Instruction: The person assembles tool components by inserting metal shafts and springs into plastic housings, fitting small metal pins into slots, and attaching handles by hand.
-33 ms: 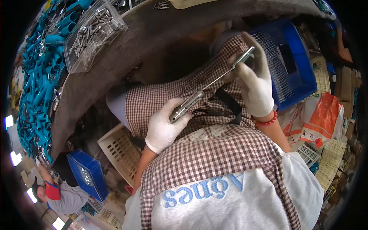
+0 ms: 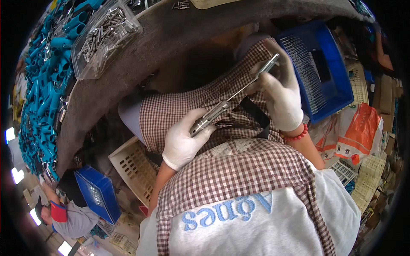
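Note:
My left hand [image 2: 184, 141], in a white glove, is closed around the thick silver cylindrical body [image 2: 210, 118] of a slim metal tool. A thin rod [image 2: 243, 91] runs from that body up and to the right. At its far end is a flat, shiny silver piece [image 2: 269, 65], held between the thumb and fingers of my gloved right hand [image 2: 282, 100]. The tool slants across my lap over a brown checked apron [image 2: 179, 113]. Some of the right fingers are hidden behind the flat piece.
A dark-covered bench edge [image 2: 162, 38] curves ahead, bearing a see-through box [image 2: 77, 70] of small metal pins and many teal plastic parts [image 2: 42, 106]. A blue crate [image 2: 341, 81] of thin metal rods stands right, a cream basket [image 2: 128, 162] left. Another person [image 2: 72, 219] works at far left.
My right hand and the flat end of the tool have shifted slightly left. My left hand keeps its hold in nearly the same place.

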